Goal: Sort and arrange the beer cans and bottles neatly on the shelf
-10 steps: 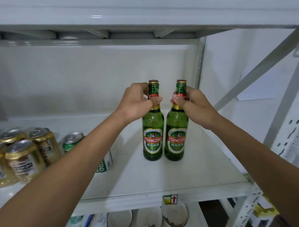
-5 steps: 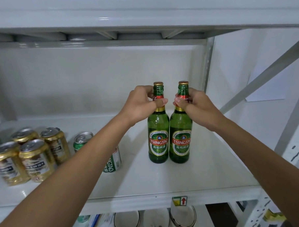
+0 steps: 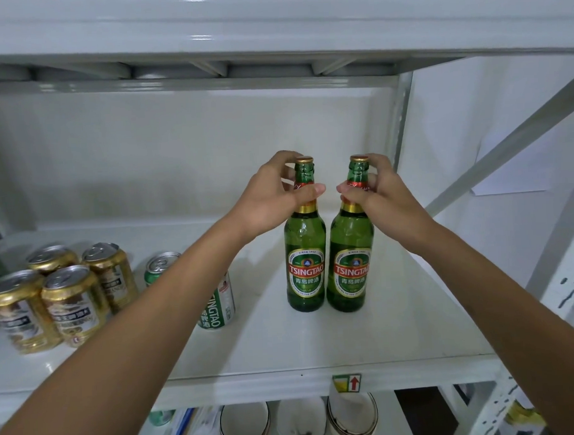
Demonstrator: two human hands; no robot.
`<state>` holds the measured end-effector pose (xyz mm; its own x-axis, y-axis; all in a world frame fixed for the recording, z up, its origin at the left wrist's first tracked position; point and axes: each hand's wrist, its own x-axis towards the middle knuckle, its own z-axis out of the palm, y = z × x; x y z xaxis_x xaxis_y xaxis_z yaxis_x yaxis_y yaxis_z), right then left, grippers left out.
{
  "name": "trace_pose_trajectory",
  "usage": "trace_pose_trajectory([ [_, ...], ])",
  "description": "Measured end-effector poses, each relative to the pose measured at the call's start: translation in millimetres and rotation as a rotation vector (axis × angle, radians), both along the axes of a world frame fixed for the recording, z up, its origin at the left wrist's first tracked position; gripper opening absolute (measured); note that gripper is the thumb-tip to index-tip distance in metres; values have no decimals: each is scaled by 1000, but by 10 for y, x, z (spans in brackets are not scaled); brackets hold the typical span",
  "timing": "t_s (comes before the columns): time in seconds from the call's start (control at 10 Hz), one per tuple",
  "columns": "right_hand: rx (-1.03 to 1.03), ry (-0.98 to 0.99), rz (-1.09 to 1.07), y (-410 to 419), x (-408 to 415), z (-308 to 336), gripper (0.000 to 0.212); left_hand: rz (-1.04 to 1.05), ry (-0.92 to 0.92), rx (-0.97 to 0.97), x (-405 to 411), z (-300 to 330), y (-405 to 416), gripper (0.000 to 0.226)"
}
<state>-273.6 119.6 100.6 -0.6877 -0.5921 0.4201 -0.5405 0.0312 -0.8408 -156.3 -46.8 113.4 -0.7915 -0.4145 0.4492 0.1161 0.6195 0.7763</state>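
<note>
Gripping two upright green bottles by their necks — our left hand (image 3: 268, 198) clamped on the left bottle (image 3: 305, 249), right hand (image 3: 381, 196) on the right bottle (image 3: 351, 250), bodies touching below our grips.

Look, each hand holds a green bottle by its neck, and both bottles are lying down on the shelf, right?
Not quite. The head view shows the left hand and right hand gripping the necks, but the left bottle and right bottle stand upright on the shelf.

Two bottles (image 3: 329, 268) side by side on shelf (image 3: 317, 347), cans (image 3: 62, 293) left
</note>
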Motion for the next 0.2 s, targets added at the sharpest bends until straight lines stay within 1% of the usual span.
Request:
trace_pose_trajectory([
  [0.1,1,2,11,-12,45,13,48,6,43,-53,-10,14,33,68],
  [0.2,-56,-21,-32,62,129,-77,60,80,140,-172,152,-82,117,71],
])
